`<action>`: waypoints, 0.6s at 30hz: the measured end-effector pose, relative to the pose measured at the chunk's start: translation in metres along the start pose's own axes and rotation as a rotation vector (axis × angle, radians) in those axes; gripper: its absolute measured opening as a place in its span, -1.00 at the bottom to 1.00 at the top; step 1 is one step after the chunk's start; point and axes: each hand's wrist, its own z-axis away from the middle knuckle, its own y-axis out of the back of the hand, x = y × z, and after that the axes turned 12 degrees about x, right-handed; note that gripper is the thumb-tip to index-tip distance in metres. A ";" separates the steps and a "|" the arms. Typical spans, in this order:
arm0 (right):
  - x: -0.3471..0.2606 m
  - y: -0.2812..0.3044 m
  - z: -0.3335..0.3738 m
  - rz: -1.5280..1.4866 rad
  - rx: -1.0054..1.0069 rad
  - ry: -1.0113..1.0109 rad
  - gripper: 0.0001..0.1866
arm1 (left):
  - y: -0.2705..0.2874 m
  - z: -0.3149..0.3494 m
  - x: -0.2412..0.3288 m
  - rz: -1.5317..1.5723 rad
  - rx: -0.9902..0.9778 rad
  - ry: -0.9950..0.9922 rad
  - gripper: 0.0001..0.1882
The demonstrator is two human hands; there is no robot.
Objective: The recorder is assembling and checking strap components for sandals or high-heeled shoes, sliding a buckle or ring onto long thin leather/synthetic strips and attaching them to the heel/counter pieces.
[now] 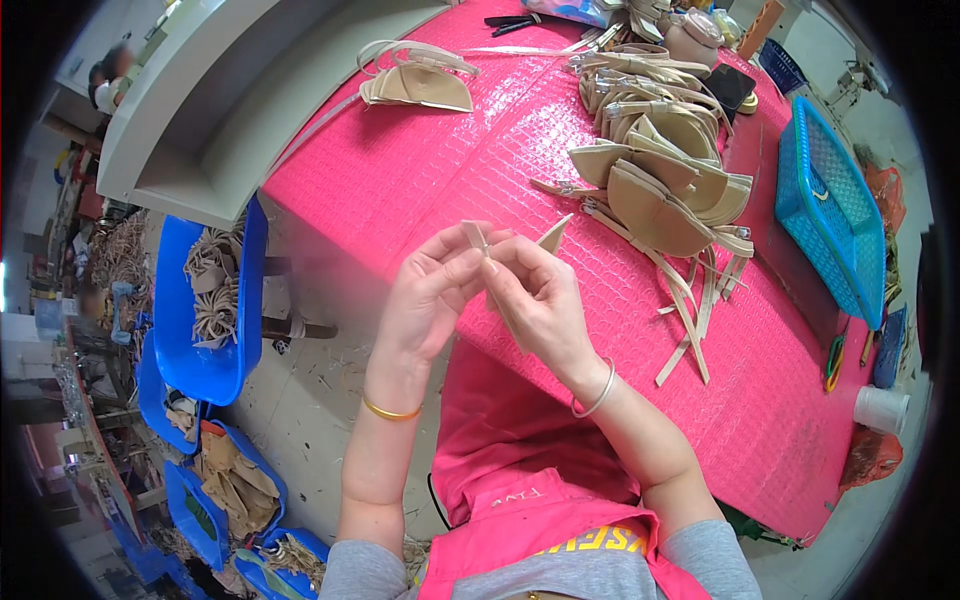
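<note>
In front of my chest, over the near edge of a pink-covered table, both hands meet fingertip to fingertip. My left hand pinches a narrow beige leather strap. Closed on the same work, my right hand grips close beside it. A pointed beige leather flap sticks out behind the right fingers; the rest of the piece is mostly covered. Something small and shiny shows where the fingertips meet, too small to name. To the right lies a pile of beige leather shoe pieces with straps and buckles.
Farther left on the table sits a smaller stack of beige pieces. A light blue basket, a dark phone, scissors and a white thread spool are at the right. Blue bins stand left, below a grey shelf.
</note>
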 end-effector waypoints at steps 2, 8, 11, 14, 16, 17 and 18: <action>0.001 0.002 0.000 0.122 0.038 -0.002 -0.89 | -0.001 0.001 0.000 -0.028 -0.006 -0.042 -0.69; -0.006 0.006 -0.001 -0.072 0.067 0.002 -0.87 | -0.025 0.016 -0.010 -0.799 0.426 -0.701 -0.71; 0.000 0.024 -0.001 0.160 0.026 0.230 -0.84 | -0.024 0.027 -0.011 -0.760 0.304 -0.470 -0.78; -0.016 0.025 0.007 0.385 -0.020 0.490 -0.76 | -0.029 0.028 -0.018 -0.317 0.114 -0.198 -0.77; -0.028 0.029 0.007 0.342 0.209 0.410 -0.82 | -0.026 0.026 -0.022 -0.368 0.110 -0.164 -0.77; -0.038 0.027 0.001 0.374 0.131 0.408 -0.87 | -0.028 0.027 -0.023 -0.400 0.106 -0.162 -0.76; -0.040 0.029 -0.005 0.380 0.141 0.410 -0.87 | -0.029 0.026 -0.025 -0.398 0.095 -0.156 -0.76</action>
